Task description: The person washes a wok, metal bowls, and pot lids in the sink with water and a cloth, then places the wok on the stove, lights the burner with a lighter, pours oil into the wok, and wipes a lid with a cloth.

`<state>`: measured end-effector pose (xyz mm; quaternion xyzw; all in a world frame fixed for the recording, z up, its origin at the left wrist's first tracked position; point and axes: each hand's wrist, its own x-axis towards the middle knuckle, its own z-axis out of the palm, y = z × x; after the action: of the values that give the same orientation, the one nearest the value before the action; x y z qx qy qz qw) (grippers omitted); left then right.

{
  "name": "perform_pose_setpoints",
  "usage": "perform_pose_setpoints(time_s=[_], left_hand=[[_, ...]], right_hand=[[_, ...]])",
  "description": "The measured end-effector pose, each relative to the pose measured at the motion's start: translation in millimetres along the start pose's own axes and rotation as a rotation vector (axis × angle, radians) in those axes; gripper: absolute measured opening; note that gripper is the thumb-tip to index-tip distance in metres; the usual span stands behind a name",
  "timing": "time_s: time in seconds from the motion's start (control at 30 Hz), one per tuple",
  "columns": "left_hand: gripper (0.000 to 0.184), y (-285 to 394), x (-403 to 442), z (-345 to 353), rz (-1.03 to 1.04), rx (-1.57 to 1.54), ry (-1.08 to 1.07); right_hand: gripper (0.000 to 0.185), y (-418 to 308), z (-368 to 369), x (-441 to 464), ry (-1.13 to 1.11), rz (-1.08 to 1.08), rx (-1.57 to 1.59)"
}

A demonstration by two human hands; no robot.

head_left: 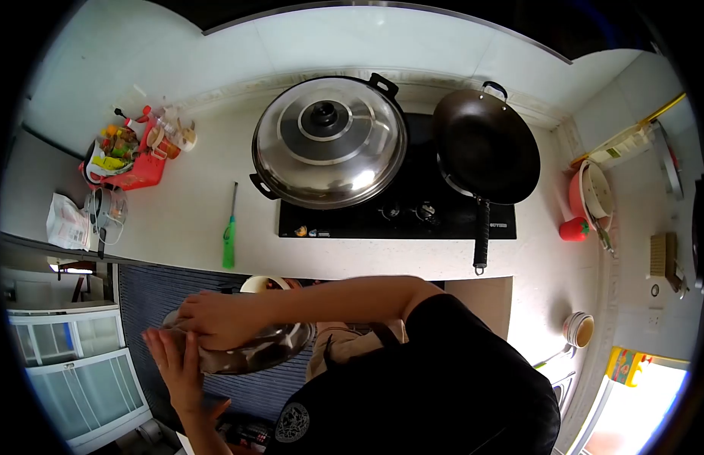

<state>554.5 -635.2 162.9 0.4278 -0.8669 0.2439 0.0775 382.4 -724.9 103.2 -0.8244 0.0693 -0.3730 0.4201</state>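
Note:
My right hand [219,320] reaches across to the left, below the counter's front edge. Its bent fingers rest over the far left side of a shiny round metal basin [269,353]. My left hand [178,371] comes up from below, fingers stretched out flat at the basin's left side and against my right fingers, thumb apart. Hands and forearm cover much of the basin, so its shape and contents are partly hidden. Just behind my right forearm shows a pale bowl [259,284] with something reddish in it. Dark ribbed matting [147,292] lies below.
On the black hob [413,227] stand a lidded steel wok [329,171] and an uncovered dark wok [484,144], its handle over the front edge. A green lighter [229,243] lies left. Beyond are a red basket [145,174] and, right, stacked bowls [575,330].

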Motion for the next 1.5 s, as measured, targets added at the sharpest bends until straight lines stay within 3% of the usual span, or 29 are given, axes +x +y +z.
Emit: perform_pose_setpoints(time_s=[0.1,0.2,0.3,0.33,0.4,0.5,0.6,0.7,0.8,0.87,0.93,1.0,1.1,1.2,1.3,1.33,1.4,1.43,1.5], left_hand=[[0.049,-15,23,4,0.259,-0.058,0.216],[0.041,-44,30,6,0.401,-0.172,-0.003],[0.032,-76,46,5,0.344,-0.398,-0.005],[0.03,-88,46,5,0.314,-0.458,0.019],[0.031,-123,31,11,0.218,-0.418,0.135],[0.032,-174,0,29,0.017,-0.401,0.245],[0.035,-211,-21,55,-0.175,-0.478,0.269],[0.035,-238,-41,82,-0.332,-0.533,0.233],[0.023,-243,-31,98,-0.184,-0.518,0.135],[0.024,-234,1,101,-0.117,-0.487,0.154],[0.023,-239,17,108,-0.182,-0.493,0.165],[0.025,-251,21,118,-0.257,-0.572,0.194],[0.033,-258,25,134,-0.226,-0.652,0.214],[0.038,-265,47,143,-0.064,-0.7,0.15],[0.039,-289,73,161,-0.18,-1.312,0.096],[0.047,-304,78,188,-0.113,-1.476,0.196],[0.041,-331,87,258,-0.609,-1.627,0.16],[0.038,-343,101,295,-0.711,-1.623,0.204],[0.031,-361,110,385,-1.171,-1.702,0.091]], right_hand=[[0.035,24,-4,44,-0.082,0.017,-0.064],[0.031,52,-8,99,-0.339,0.125,-0.156],[0.029,122,-2,137,-0.358,-0.13,-0.387],[0.029,157,-1,144,-0.327,-0.132,-0.22],[0.029,185,-14,142,-0.484,0.211,0.066],[0.029,211,-5,107,-0.249,0.782,0.638],[0.034,203,15,72,-0.102,0.667,0.604],[0.038,179,22,47,-0.017,0.881,0.742],[0.041,144,24,54,0.144,0.677,0.392],[0.042,108,11,81,0.047,0.635,0.186],[0.042,86,3,103,-0.002,0.37,-0.088],[0.041,77,3,116,0.062,0.406,-0.32],[0.032,106,7,91,0.343,0.362,-0.611],[0.025,105,-2,82,0.551,0.508,-0.74],[0.03,95,-19,69,0.74,0.693,-0.731],[0.031,90,-23,64,0.781,0.713,-0.757],[0.028,72,-25,44,0.78,0.829,-0.803],[0.027,59,-26,36,0.761,0.836,-0.827],[0.029,26,-29,28,0.784,0.918,-0.863]])
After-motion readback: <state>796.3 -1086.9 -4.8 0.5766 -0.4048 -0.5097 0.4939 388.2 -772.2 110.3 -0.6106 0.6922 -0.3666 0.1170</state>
